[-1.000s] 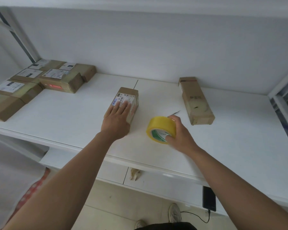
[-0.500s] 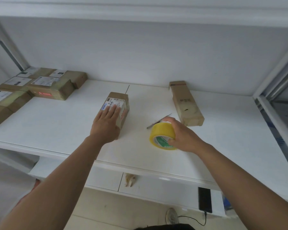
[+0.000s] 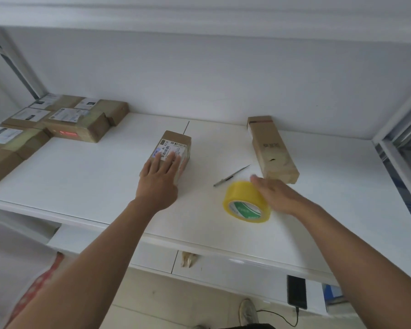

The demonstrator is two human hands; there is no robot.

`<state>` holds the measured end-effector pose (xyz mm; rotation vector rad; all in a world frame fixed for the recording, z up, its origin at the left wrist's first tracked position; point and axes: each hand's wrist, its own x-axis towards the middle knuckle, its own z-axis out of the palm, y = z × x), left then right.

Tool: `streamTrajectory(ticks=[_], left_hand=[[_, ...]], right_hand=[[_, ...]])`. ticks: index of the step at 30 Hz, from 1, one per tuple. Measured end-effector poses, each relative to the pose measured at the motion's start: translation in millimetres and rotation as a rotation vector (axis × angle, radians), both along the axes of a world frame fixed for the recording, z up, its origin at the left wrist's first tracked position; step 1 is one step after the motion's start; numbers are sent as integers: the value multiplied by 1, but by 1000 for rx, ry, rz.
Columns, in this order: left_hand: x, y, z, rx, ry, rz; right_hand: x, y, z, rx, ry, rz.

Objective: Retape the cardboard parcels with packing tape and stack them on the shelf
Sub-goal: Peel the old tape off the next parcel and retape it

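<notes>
Parcel storeroom: white shelving [image 3: 105, 186] w/ labelled cardboard parcels [image 3: 76, 124].

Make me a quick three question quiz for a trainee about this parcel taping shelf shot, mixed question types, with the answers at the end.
1. True or false: the left hand rests flat on the small labelled cardboard parcel.
2. What lies on the white shelf between that parcel and the long plain cardboard box? A) scissors B) a thin grey pen-like tool C) a phone
3. Fill in: the right hand touches the roll of ____ packing tape.

Key: 1 true; 2 B, the thin grey pen-like tool; 3 yellow.
</notes>
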<state>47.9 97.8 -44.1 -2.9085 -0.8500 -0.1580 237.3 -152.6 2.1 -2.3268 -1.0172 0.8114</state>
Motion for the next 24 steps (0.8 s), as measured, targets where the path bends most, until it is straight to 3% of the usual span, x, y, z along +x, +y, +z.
streamTrajectory(ticks=[3, 7, 13, 17, 20, 24], left_hand=[[0, 1, -1, -17, -1, 3], [-1, 0, -2, -29, -28, -5], [-5, 5, 1, -59, -4, 18], [-3, 0, 3, -136, -38, 46], [-3, 1, 0, -216, -174, 118], [-9, -2, -13, -218, -376, 69]], right_hand=[[8, 39, 19, -145, -213, -61], [6, 112, 24, -164, -494, 38], [5, 159, -31, -599, -481, 259], [13, 160, -36, -676, -543, 360], [22, 150, -30, -680, -574, 384], [29, 131, -22, -403, -619, 282]])
